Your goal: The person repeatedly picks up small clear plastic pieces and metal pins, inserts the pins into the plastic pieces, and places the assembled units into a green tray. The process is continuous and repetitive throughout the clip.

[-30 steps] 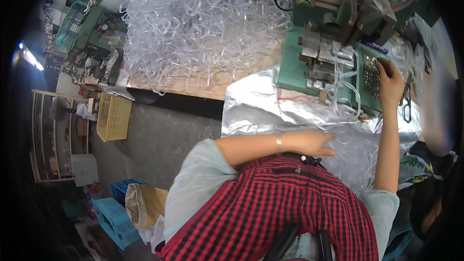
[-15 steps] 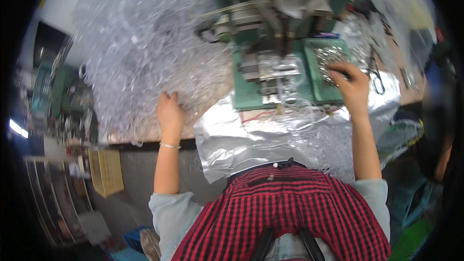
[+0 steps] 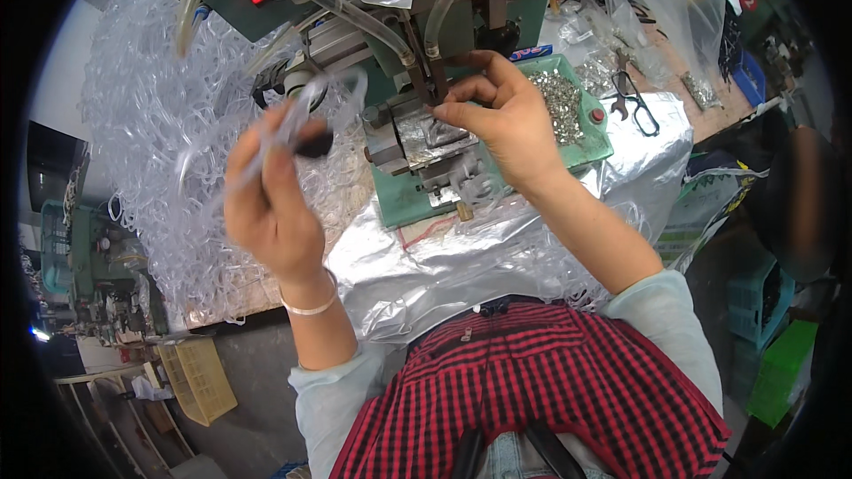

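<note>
My left hand is raised left of a green bench press, its fingers closed on a clear plastic strap that is smeared by motion. At the press, my right hand has its thumb and fingertips pinched together beside the narrow upright tooling, over the metal fixture block. What the pinch holds, if anything, is too small to make out. Just right of that hand is a green tray with many small shiny metal pieces.
A large heap of clear plastic straps covers the table's left side. Silver foil sheeting lies along the front edge. Black-handled scissors and a spanner lie beyond the tray. A yellow crate stands on the floor.
My right hand has moved left from the tray of metal pieces to the press tooling. My left hand has come up from the strap heap with a strap. The view has shifted too.
</note>
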Available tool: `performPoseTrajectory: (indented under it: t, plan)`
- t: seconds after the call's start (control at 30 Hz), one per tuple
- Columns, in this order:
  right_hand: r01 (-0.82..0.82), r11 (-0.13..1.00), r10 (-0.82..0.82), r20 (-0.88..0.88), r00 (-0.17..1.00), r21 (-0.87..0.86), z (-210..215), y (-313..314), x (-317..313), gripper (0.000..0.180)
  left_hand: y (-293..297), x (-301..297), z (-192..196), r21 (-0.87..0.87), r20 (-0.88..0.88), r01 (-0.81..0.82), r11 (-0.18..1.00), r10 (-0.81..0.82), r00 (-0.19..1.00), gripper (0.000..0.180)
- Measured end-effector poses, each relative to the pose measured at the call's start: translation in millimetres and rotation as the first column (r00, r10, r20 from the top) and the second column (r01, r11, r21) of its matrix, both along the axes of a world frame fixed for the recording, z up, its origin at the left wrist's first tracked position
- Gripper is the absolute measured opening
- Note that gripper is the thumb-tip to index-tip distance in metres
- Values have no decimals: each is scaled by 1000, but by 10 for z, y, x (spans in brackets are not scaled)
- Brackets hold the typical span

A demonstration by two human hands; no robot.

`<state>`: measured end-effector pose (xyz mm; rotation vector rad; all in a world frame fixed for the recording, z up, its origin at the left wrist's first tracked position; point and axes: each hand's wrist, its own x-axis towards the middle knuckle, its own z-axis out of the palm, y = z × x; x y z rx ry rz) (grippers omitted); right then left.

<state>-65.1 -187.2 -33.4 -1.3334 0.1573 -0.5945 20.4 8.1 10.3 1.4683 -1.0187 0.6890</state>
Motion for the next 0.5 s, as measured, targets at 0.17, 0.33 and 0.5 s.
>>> performPoseTrajectory:
  t: [0.17,0.33,0.5]
  plan:
    - [-5,999,6,-14,1000,48,41,155,-80,52,-43,-3,86,0,-247,-27,1000,26,969,26]
    - [79,789,-145,-59,988,-609,-93,-289,-390,41,39,-503,5,-148,-816,678,720,-477,328,32]
    - [222,176,-637,61,768,-959,-952,-900,-443,22,-273,-565,-249,-355,-935,583,731,-285,-212,39]
